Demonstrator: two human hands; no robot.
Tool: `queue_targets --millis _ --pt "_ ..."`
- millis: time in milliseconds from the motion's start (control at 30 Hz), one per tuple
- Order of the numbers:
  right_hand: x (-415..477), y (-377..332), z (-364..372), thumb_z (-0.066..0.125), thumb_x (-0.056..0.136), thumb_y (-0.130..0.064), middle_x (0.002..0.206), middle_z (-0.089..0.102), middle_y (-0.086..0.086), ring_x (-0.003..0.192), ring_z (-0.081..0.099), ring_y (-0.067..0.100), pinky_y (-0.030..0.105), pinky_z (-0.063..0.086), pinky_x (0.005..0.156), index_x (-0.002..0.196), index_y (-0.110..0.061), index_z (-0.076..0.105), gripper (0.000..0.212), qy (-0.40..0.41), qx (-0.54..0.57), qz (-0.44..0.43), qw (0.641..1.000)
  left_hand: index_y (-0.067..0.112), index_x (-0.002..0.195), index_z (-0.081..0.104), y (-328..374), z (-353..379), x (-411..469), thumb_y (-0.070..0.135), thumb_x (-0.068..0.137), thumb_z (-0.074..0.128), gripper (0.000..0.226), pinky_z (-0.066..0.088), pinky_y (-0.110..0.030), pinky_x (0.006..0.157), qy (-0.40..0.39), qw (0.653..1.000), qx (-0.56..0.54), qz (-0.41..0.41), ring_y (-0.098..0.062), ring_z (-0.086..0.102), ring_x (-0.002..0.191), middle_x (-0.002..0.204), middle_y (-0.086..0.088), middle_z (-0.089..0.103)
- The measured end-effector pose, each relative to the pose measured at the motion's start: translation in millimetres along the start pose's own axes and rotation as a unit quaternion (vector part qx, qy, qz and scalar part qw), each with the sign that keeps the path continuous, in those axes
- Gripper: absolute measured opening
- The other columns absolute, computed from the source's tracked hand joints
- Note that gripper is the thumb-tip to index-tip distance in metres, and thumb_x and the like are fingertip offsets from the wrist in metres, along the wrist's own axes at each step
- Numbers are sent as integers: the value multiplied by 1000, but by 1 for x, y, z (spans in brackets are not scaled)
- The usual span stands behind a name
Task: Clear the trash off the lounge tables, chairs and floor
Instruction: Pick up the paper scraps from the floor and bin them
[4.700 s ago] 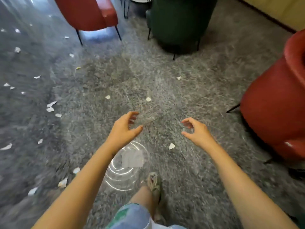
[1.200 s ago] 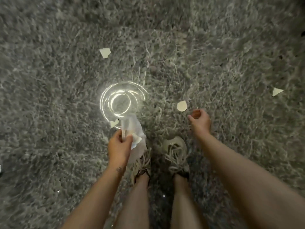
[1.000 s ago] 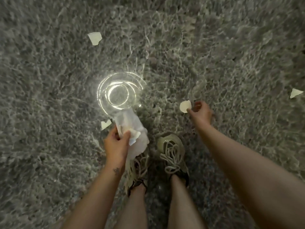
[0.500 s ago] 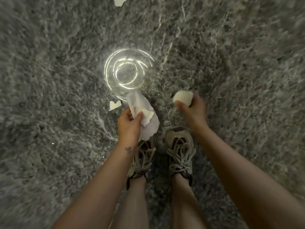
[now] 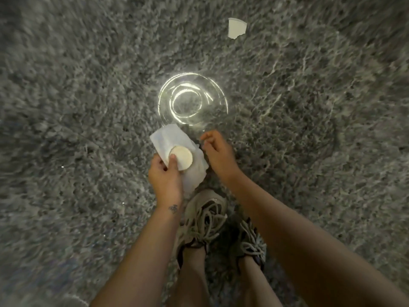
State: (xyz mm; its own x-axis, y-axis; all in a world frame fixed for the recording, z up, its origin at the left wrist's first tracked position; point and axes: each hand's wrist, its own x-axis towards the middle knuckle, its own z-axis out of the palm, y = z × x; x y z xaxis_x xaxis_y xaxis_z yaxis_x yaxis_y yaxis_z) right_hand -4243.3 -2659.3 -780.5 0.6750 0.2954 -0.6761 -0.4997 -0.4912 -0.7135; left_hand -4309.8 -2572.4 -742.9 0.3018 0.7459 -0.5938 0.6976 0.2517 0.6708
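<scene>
Over the floor (image 5: 88, 107), left hand (image 5: 164, 180) holds tissue (image 5: 170, 138) and disc (image 5: 182, 157)

1. Ahead of the right hand (image 5: 219, 156), the floor (image 5: 309, 107) lies open up to the torn scrap (image 5: 236, 27).
2. Just left of it, the left hand (image 5: 164, 178) and its white wad (image 5: 177, 138) block the way.
3. Behind, shoes (image 5: 205, 216) crowd in.

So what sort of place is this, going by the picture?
Probably indoors, a public room such as a lounge: a glossy grey marbled floor, the reflection of a ring-shaped ceiling light in it, and a torn paper scrap lying as litter.
</scene>
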Motion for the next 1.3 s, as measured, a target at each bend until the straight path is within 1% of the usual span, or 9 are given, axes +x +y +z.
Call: queue_targets --millis 167,367,433,533,667,833,967,1167,1300 --pt "47 45 28 61 86 -18 114 57 6 107 50 25 34 35 89 111 -13 56 26 0 -316 -92 944 11 101 60 -25 -19 44 17 93 54 11 47 -15 64 85 996 -12 17 3 59 73 86 9 61" --pt "63 83 45 62 84 -20 114 58 1 107 47 21 29 24 84 107 -17 59 23 34 -445 -146 883 11 100 59 -45 -14 61 19 93 54 11 49 -19 64 117 993 -20 12 3 59 72 84 12 61" --pt "67 85 42 64 83 -19 103 63 -1 99 52 18 27 24 81 97 -15 63 15 32 -420 -145 895 13 99 59 -47 -10 62 18 93 54 10 50 -23 67 113 993 -16 14 0 59 75 85 10 62" --pt "68 66 32 68 80 -8 66 59 -9 64 55 -7 14 36 67 80 -6 65 4 30 -156 -85 984 14 99 58 -43 -3 65 17 93 54 8 50 -23 68 107 994 -10 18 0 58 75 85 8 61" --pt "63 22 13 71 77 -3 61 57 -12 55 53 -8 6 42 58 73 -11 63 12 28 45 -93 994 12 96 58 -23 18 61 15 93 55 6 50 -27 67 48 998 -34 15 2 59 69 80 8 62" --pt "59 -5 -2 72 77 -8 57 56 -7 50 51 -5 13 45 58 74 -7 65 8 17 30 -44 998 9 99 61 9 52 47 16 92 57 11 53 -24 65 -40 995 -89 31 -11 64 76 86 -3 67" --pt "80 -20 -22 73 76 -9 58 56 -8 49 50 -5 10 42 55 73 -9 66 7 -42 -13 -55 998 17 89 64 22 70 48 13 89 60 6 48 -21 62 -16 998 -61 28 -6 62 71 81 2 66" --pt "193 -49 -76 63 84 -13 98 60 5 89 57 16 31 49 85 105 -13 59 22 181 -98 -60 977 14 93 63 28 80 75 13 89 61 5 47 -22 67 -5 996 -75 45 -6 61 76 86 3 66" --pt "262 -70 -100 60 87 -20 127 49 5 110 52 21 31 42 93 120 -18 52 34 242 -182 -87 949 20 92 63 19 84 86 13 88 61 9 52 -27 72 -22 995 -75 64 -12 64 82 87 3 67"
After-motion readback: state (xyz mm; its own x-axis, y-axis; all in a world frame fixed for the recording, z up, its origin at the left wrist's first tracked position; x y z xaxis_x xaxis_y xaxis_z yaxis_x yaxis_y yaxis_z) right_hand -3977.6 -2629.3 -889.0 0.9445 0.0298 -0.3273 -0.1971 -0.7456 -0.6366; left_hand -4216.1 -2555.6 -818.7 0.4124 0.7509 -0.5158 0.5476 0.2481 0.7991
